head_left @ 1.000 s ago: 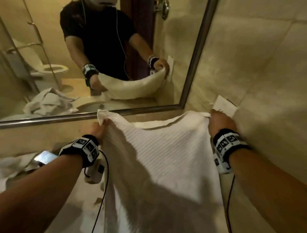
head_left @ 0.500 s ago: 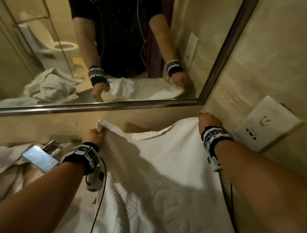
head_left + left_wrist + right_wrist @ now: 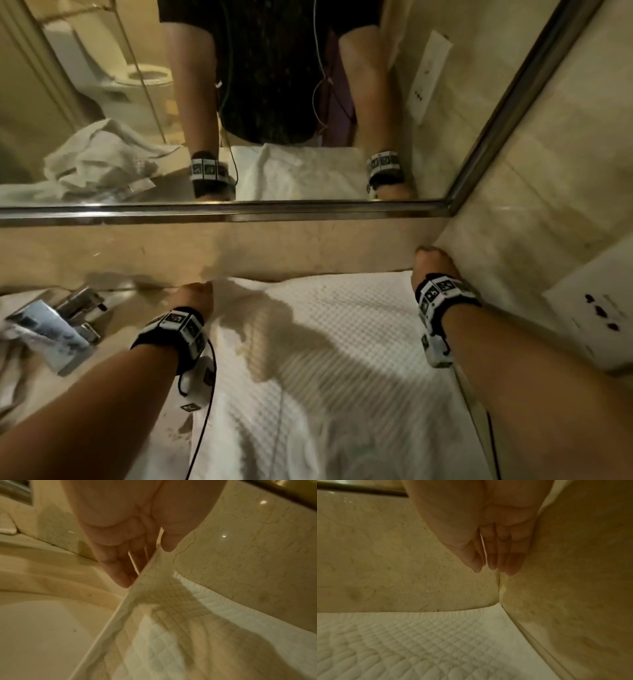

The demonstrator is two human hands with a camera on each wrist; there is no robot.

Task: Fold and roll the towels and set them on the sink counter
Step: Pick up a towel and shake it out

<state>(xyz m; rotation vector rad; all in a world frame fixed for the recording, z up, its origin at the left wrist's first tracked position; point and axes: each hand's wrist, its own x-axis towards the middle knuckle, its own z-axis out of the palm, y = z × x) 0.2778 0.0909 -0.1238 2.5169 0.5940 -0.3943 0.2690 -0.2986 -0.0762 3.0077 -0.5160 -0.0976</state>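
A white waffle-weave towel (image 3: pixel 325 359) lies spread over the sink counter, its far edge against the backsplash. My left hand (image 3: pixel 193 296) pinches the towel's far left corner between thumb and fingers (image 3: pixel 120 574) and holds it slightly raised; the towel (image 3: pixel 171 628) slopes down from there. My right hand (image 3: pixel 433 263) hovers at the far right corner by the side wall. In the right wrist view its fingers (image 3: pixel 493 561) are straight and together and hold nothing. The towel (image 3: pixel 419 635) lies flat below them.
A chrome faucet (image 3: pixel 78 305) and another crumpled towel (image 3: pixel 13 349) sit at the left. The sink basin (image 3: pixel 42 628) is just left of the spread towel. The mirror (image 3: pixel 274 102) rises behind. A wall outlet (image 3: pixel 599 315) is on the right wall.
Both hands came down and laid the towel, held up before, onto the counter. The right hand has let go of its corner; the left still pinches its own.
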